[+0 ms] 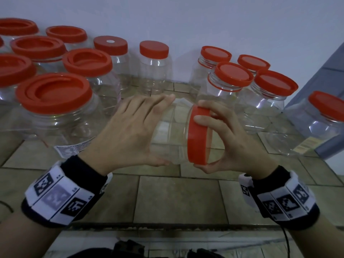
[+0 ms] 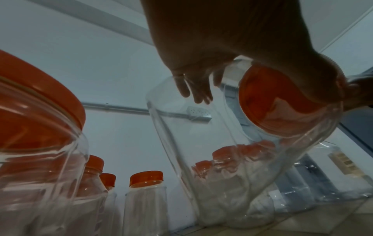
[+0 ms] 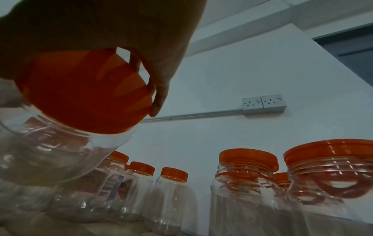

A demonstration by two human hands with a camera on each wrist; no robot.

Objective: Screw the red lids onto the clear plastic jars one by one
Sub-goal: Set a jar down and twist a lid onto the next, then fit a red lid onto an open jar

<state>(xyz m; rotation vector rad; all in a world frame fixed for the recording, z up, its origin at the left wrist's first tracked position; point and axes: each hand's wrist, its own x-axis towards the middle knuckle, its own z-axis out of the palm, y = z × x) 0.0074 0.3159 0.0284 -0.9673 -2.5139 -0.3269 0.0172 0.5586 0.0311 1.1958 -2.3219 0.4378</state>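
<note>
Fingers (image 1: 202, 119) of right hand (image 1: 229, 144) curled round rim of red lid (image 1: 197, 138), thumb beneath. Lid on mouth of clear plastic jar (image 1: 171, 131), tipped sideways, mouth rightward, over tiled counter (image 1: 176, 198). Left hand (image 1: 128, 131) spread straight-fingered over jar body, thumb under. Lidded jars (image 1: 55, 101) in 2 groups, left and right.

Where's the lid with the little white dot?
Head view: the white-dot lid sits near the back wall, left of centre; the plain-lidded narrow jar stands just right of it.
</note>
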